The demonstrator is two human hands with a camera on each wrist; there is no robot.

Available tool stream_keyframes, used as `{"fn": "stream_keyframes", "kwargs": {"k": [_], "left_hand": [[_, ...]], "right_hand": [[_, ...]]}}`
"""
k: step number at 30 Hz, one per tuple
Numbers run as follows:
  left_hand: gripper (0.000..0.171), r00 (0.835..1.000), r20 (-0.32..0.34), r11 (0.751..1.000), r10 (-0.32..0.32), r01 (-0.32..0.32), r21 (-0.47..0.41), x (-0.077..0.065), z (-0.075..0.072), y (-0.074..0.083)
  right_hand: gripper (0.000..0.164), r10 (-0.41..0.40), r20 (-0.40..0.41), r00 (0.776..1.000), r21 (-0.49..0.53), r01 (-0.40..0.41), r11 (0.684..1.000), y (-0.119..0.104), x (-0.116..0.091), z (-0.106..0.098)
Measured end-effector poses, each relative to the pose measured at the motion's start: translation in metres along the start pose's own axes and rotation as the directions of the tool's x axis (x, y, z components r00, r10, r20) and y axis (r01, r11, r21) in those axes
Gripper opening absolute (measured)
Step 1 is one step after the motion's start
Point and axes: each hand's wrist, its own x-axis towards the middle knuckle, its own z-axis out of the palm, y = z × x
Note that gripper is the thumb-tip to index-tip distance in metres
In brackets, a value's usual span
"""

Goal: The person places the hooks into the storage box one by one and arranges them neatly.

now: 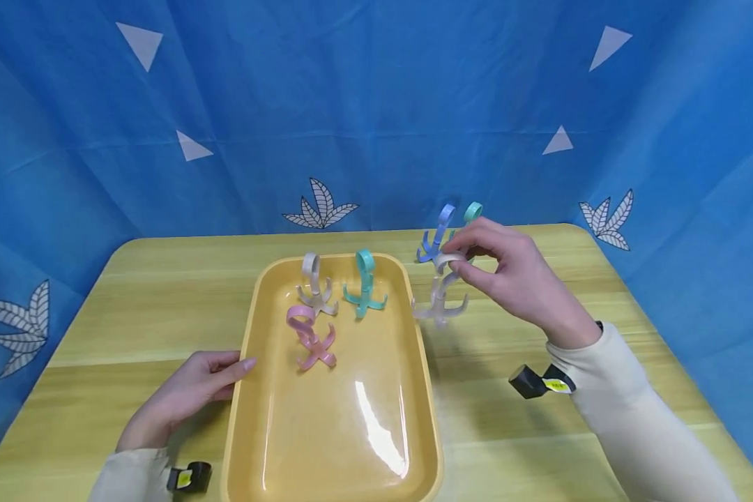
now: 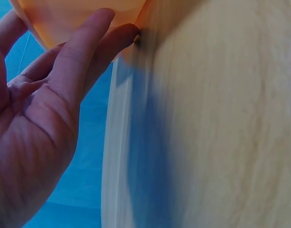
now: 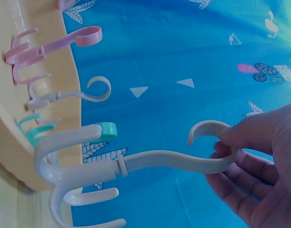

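Blue backdrop (image 1: 376, 104), left fingers (image 1: 231, 374) pinching cropped tray (image 1: 326, 432), right fingers (image 1: 480, 237) pinching white hook (image 3: 160, 159), green hook (image 1: 473, 211) partly hidden

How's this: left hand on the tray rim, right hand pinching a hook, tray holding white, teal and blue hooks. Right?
One colour is wrong: the tray holds a pink hook, not a blue one, per the head view. The rest is right: left hand on the rim, right hand pinching a pale hook, white hook and teal hook inside.
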Motion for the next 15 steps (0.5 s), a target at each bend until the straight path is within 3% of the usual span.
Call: {"fn": "stream_keyframes", "kwargs": {"k": [3, 15], "left_hand": [[0.052, 1.0, -0.008, 1.0, -0.024, 0.024, 0.012, -0.002, 0.0, -0.001], [0.053, 1.0, 0.0, 0.999, 0.006, -0.006, -0.034, -0.002, 0.0, 0.001]], "right_hand": [[0.025, -0.038, 0.018, 0.999, 0.022, 0.038, 0.999, -0.002, 0.001, 0.004], [0.024, -0.146, 0.083, 0.986, 0.065, 0.141, 0.988, -0.016, 0.011, 0.025]]}}
